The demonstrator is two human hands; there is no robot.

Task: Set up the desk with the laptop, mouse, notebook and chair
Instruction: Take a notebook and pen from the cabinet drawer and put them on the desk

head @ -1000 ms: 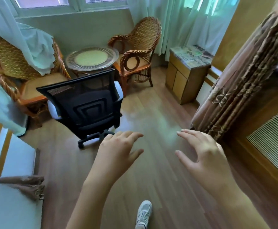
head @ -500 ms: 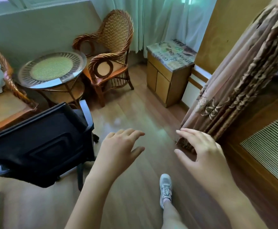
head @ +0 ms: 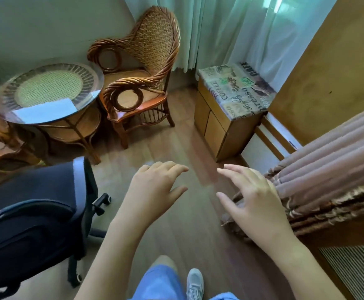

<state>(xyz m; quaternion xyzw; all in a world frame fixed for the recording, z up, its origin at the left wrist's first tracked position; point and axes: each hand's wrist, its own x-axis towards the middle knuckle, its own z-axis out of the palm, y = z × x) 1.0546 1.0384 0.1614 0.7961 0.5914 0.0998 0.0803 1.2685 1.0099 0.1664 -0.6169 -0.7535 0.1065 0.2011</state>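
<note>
A black mesh office chair point(head: 31, 215) on castors stands at the lower left, its back toward me and partly cut off by the frame edge. My left hand point(head: 155, 187) hovers over the wooden floor to the right of the chair, fingers apart and holding nothing. My right hand point(head: 252, 200) hangs level with it, also open and empty, just in front of the brown curtain. Neither hand touches the chair. No laptop, mouse, notebook or desk is in sight.
A round glass-topped rattan table point(head: 46, 92) with a rattan armchair point(head: 142, 79) sits at the back left. A small wooden cabinet point(head: 226, 118) stands by the pale curtains. A heavy brown curtain point(head: 328, 169) hangs at the right. My shoe point(head: 195, 284) is on the floor below.
I have walked forward and turned right: the office chair has slid from centre to the lower left and looms larger. Both hands stay open in front of me.
</note>
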